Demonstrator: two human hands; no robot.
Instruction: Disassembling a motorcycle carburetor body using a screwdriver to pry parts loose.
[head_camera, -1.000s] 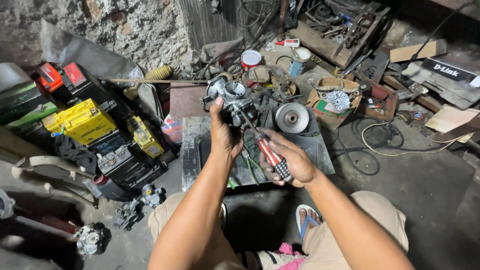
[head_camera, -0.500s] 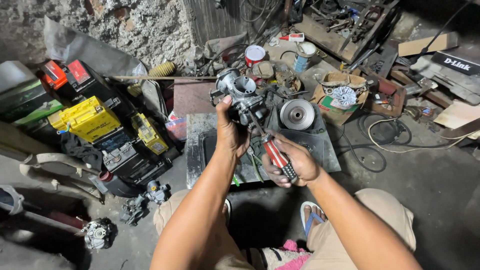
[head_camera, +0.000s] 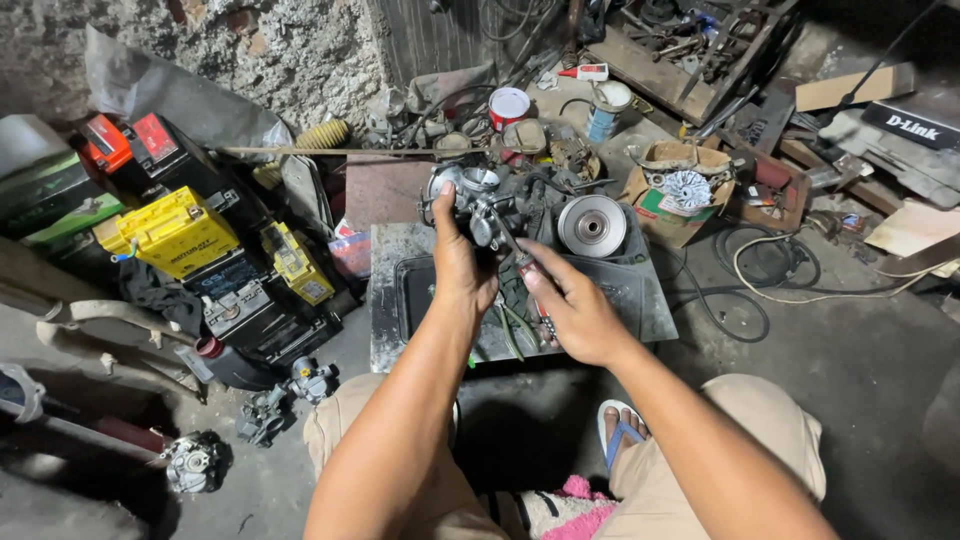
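My left hand (head_camera: 462, 268) grips a grey metal carburettor (head_camera: 472, 198) and holds it up over a dark metal tray (head_camera: 625, 300). My right hand (head_camera: 572, 308) is closed around the red-and-black handle of a screwdriver (head_camera: 530, 282). The screwdriver's shaft points up and left, with its tip against the carburettor's side. Both forearms reach forward from my knees. The part of the handle inside my right palm is hidden.
A round silver pulley (head_camera: 592, 225) lies on the tray's far right. Yellow and black batteries (head_camera: 175, 232) are stacked at left. More carburettors (head_camera: 292, 392) lie on the floor. A cardboard box with a white fan part (head_camera: 686, 190) and cans (head_camera: 509, 106) stand behind.
My right hand has slid up the screwdriver, covering more of its handle. The carburettor stays in my left hand, and the camera has tilted slightly.
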